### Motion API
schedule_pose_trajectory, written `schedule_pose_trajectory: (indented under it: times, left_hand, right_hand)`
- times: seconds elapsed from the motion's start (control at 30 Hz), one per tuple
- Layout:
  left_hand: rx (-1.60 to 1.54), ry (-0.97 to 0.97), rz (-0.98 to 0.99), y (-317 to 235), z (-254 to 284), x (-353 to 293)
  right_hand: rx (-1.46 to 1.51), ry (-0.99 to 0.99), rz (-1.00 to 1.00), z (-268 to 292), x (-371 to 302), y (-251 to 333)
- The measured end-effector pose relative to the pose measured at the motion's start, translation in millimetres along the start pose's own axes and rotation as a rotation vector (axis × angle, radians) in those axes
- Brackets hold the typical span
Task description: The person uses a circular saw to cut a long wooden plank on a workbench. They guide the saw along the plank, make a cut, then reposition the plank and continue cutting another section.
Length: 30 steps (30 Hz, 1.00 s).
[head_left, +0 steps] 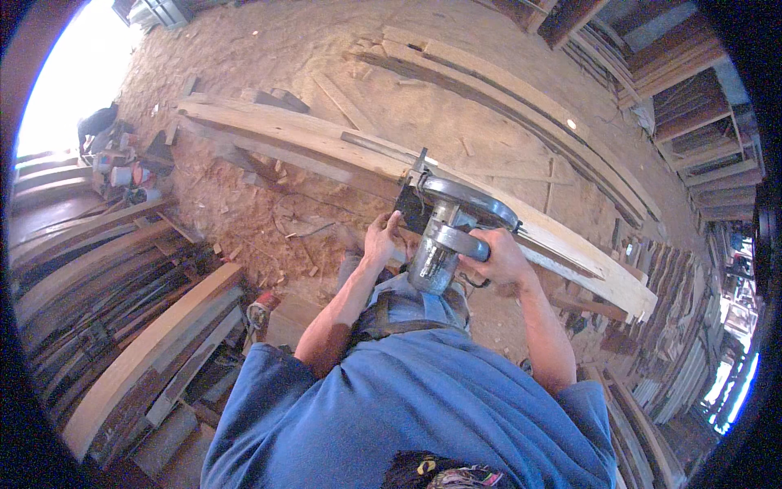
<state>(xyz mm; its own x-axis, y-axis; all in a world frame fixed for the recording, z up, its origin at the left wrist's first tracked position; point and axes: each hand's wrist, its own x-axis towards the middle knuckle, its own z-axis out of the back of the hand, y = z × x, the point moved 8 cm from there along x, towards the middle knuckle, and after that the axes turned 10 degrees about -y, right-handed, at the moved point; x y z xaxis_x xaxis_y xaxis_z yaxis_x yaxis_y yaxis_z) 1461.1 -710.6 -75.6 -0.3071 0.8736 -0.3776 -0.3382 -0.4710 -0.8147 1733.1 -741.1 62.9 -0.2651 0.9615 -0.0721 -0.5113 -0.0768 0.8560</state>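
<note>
A grey metal circular saw rests on a long pale timber beam that crosses in front of me. My right hand is closed around the saw's rear handle, its forearm coming in from the lower right. At the saw's left side, my left hand has its fingers bent against the edge of the dark base plate, pinching it. The round blade guard lies over the beam. Whether the blade turns or bites into the wood cannot be seen.
Curved timbers are stacked at the lower left. Long planks lie on the sawdust-covered floor beyond the beam. Offcuts pile up at the right, and wood-filled racks stand at the upper right. A thin cable trails over debris.
</note>
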Motion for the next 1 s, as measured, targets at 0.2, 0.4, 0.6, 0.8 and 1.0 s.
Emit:
schedule_pose_trajectory:
  times: [0.2,0.4,0.6,0.8,1.0]
  left_hand:
    - [-0.051,-0.019,-0.083,-7,1,-2]
    - [-0.006,0.004,-0.039,-3,0,-2]
    - [-0.004,-0.018,-0.083,3,-1,3]
    - [-0.001,-0.015,-0.062,10,-1,8]
    - [-0.017,-0.029,-0.048,7,0,3]
  right_hand:
    - [-0.021,0.006,0.018,0,0,1]
    - [-0.047,0.003,0.029,0,0,0]
    - [-0.015,0.009,0.028,1,0,2]
    - [-0.021,0.012,0.028,1,0,2]
    - [-0.024,0.017,0.030,0,0,0]
